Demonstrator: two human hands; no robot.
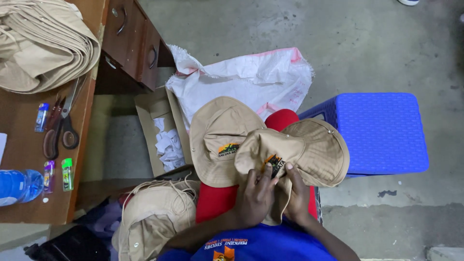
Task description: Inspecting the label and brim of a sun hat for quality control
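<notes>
Blue printed shirt, red trousers

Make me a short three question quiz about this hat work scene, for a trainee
1. True or false: both hands hold the tan hat with the embroidered patch.
2. Where is the other patched tan hat? A) on the blue stool B) just left of the held hat, on the red lap C) on the wooden desk
3. What cutting tool lies on the desk?

Key: 1 true; 2 B; 3 scissors.
</notes>
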